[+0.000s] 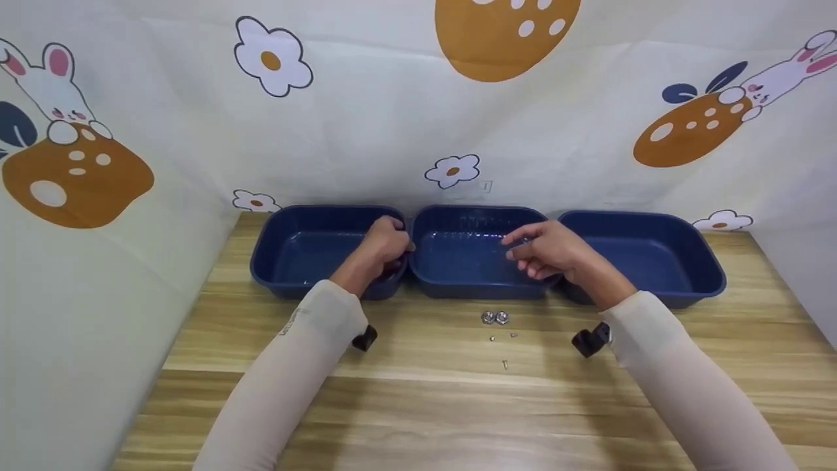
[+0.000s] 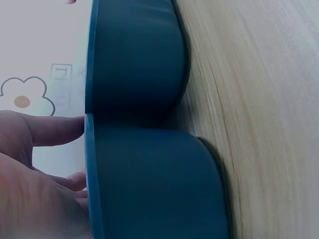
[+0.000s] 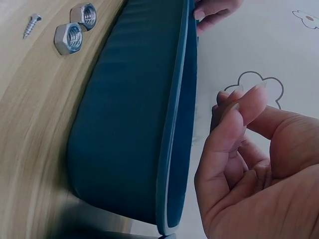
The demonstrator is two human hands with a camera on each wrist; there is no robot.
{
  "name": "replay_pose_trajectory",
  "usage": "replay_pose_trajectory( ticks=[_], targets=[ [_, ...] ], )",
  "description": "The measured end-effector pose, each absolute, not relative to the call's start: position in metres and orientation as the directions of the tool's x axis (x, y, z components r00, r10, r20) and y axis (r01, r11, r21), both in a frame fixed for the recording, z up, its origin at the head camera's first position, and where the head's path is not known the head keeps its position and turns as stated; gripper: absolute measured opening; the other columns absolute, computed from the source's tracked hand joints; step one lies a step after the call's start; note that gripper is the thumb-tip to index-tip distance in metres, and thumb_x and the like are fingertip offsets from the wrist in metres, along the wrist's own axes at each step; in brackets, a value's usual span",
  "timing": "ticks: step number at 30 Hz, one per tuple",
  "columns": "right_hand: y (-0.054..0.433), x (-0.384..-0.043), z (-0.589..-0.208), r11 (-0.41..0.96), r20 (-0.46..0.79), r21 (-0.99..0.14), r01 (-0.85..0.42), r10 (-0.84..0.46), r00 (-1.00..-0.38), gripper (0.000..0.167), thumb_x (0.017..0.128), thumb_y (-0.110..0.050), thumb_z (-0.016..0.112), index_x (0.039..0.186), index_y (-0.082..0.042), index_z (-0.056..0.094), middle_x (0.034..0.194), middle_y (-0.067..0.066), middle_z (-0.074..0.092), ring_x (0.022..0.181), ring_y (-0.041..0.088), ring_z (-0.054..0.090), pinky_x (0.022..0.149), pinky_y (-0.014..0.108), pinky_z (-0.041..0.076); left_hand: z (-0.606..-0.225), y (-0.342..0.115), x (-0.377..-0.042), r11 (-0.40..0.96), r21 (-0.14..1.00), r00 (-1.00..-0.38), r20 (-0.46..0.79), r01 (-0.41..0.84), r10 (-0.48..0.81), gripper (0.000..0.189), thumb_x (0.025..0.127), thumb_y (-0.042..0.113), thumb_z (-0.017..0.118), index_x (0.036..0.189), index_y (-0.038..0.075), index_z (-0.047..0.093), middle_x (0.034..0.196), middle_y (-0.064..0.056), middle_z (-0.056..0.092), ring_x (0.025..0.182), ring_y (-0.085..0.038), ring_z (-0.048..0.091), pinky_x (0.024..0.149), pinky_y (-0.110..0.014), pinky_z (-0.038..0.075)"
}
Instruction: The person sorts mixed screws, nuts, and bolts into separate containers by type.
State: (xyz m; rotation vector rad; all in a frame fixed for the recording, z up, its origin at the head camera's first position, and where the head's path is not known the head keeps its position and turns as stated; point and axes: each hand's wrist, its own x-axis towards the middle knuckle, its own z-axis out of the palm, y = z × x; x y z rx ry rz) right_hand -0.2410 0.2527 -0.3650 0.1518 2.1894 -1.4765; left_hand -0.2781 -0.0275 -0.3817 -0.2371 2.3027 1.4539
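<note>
Watching remotely, I see the left hand [image 1: 381, 245] touching the right rim of the left tub [image 1: 310, 255], its grip unclear to me; the right hand [image 1: 549, 252] hangs above the middle tub [image 1: 471, 290], fingers loosely bent, thumb apart; both tubs lie mid-frame, mouths up, long axes left-right; lettering on the left sleeve [image 1: 281, 373] is unreadable.

Left bin [image 1: 314, 256] seemingly abuts middle bin [image 1: 461, 261], barring passage between.

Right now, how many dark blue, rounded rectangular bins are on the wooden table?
3, side by side in a row: the left bin, with the left hand at its right end; the middle bin; and the right bin. None seems hidden.
</note>
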Motion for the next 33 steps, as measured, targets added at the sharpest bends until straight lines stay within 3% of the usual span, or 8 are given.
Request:
replay_pose_trajectory(
  ticks=[19, 33],
  targets=[
    [0.255, -0.236, -0.369, 0.403, -0.463, -0.841, 0.361, -0.193, -0.865, 0.037, 0.090, -0.008, 0.067, 0.125, 0.000, 0.059, 0.061, 0.000, 0.060, 0.043, 0.006, 0.050, 0.045, 0.022, 0.048, -0.385, -0.030, -0.278, 0.375, 0.849, -0.902, -0.426, -0.372, 0.072, 0.046, 0.094, 0.004, 0.049, 0.140, 0.006, 0.041, 0.131, -0.011, 0.053, 0.080, -0.016, 0.054, 0.061, -0.027, 0.049],
    [0.249, -0.217, -0.365, 0.425, -0.484, -0.831, 0.358, -0.238, -0.842, 0.036, 0.090, -0.011, 0.068, 0.124, -0.002, 0.062, 0.062, 0.001, 0.060, 0.042, 0.008, 0.049, 0.043, 0.022, 0.043, -0.389, -0.031, -0.278, 0.366, 0.855, -0.906, -0.417, -0.366, 0.068, 0.047, 0.093, 0.003, 0.052, 0.140, 0.006, 0.042, 0.133, -0.011, 0.051, 0.085, -0.018, 0.054, 0.062, -0.027, 0.049]
  ],
)
